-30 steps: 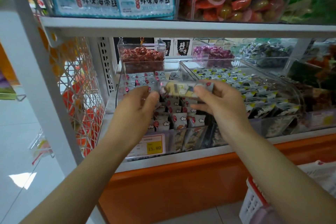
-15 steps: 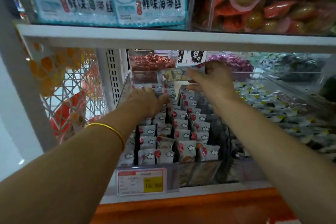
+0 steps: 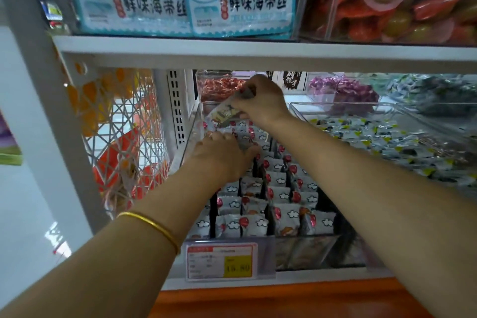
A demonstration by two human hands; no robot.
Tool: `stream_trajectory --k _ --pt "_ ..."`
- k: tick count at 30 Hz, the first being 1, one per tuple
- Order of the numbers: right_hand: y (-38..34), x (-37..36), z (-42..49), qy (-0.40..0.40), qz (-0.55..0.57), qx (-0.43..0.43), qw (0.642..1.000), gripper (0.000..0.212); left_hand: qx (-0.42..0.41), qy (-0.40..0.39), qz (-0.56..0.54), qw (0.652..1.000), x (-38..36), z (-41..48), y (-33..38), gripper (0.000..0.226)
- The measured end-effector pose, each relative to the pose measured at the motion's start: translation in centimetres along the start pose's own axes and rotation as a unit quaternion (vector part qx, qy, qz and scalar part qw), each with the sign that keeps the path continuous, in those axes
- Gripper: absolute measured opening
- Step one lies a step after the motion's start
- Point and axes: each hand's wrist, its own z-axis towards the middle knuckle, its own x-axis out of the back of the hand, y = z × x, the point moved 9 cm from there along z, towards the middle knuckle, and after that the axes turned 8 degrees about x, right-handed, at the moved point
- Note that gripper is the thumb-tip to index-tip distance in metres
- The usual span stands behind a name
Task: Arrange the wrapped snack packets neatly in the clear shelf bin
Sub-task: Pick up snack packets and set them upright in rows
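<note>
**Bin.** A clear plastic shelf bin [image 3: 304,250] sits on the lower white shelf [image 3: 322,277], left of centre. It holds small white wrapped snack packets with cloud and red-dot print [image 3: 280,195], standing on edge in rows that run from near to far. The near rows are upright and even. The far rows lie under the hands.

**Right hand.** The right hand [image 3: 260,103] is at the far end of the bin, above the rows. Its fingers and thumb are curled round one pale wrapped packet with yellow and dark print [image 3: 224,114]. This packet is tilted, and its lower end points left and down toward the far-left corner of the bin. Whether it touches the rows below cannot be told.

**Left hand.** The left hand [image 3: 222,155] lies on the far-left rows, nearer than the right hand and just below the held packet. Its fingers bend down over the packet tops, with the thumb out to the right. Whether it grips any packet cannot be told. A thin gold bangle [image 3: 152,227] sits on that forearm.

**Surroundings.**
- A red, white and yellow price label [image 3: 222,262] is fixed to the bin's near face.
- A second clear bin [image 3: 335,104] of pale packets with yellow-green marks stands just to the right.
- Tubs of red sweets [image 3: 222,85] and purple sweets [image 3: 346,90] stand at the far side.
- Blue-and-white printed bags [image 3: 232,0] fill the shelf above.
</note>
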Motion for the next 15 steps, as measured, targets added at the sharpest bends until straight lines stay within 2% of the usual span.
stream_trajectory --k 4,7,9,12,13,15 --pt "-0.8 -3.9 1.1 -0.091 -0.104 0.058 0.989 0.011 -0.019 -0.002 0.031 0.999 0.6 -1.8 0.0 0.076" --pt "-0.8 -6.3 1.4 -0.149 -0.157 0.072 0.974 0.026 -0.049 0.082 0.131 0.987 1.9 -3.5 -0.2 0.068" --pt "-0.5 -7.2 1.2 -0.162 -0.172 0.073 0.969 0.030 -0.037 0.128 0.170 0.976 2.5 -4.5 -1.6 0.068" --pt "0.3 -8.5 0.2 -0.197 -0.174 0.074 0.962 0.019 0.004 0.137 0.141 0.980 2.3 -5.1 -4.3 0.069" --pt "0.4 -9.1 -0.3 -0.225 -0.206 0.083 0.949 0.015 0.003 0.140 0.115 0.983 2.2 -5.2 -4.6 0.068" --pt "0.7 -9.6 -0.3 -0.258 -0.258 0.095 0.926 0.020 -0.012 0.158 0.066 0.985 2.2 -5.3 -4.5 0.067"
